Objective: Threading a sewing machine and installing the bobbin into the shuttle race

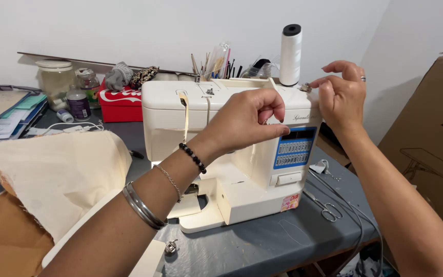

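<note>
A cream sewing machine (pixel 242 169) with a blue button panel stands on a grey table (pixel 262 243). A tall white thread spool (pixel 290 55) sits upright on its top right. My left hand (pixel 249 120) is in front of the machine's upper body, fingers pinched together as if on a thin thread, which I cannot make out. My right hand (pixel 340 95) is at the machine's top right corner, fingertips pinching a small metal bobbin (pixel 305 87) on the winder.
Cream fabric (pixel 57 174) lies at the left over brown paper. Scissors (pixel 324 205) and cables lie right of the machine. A red tin (pixel 120 102), jars, a pen holder and folders line the back wall. A cardboard box (pixel 431 149) stands at the right.
</note>
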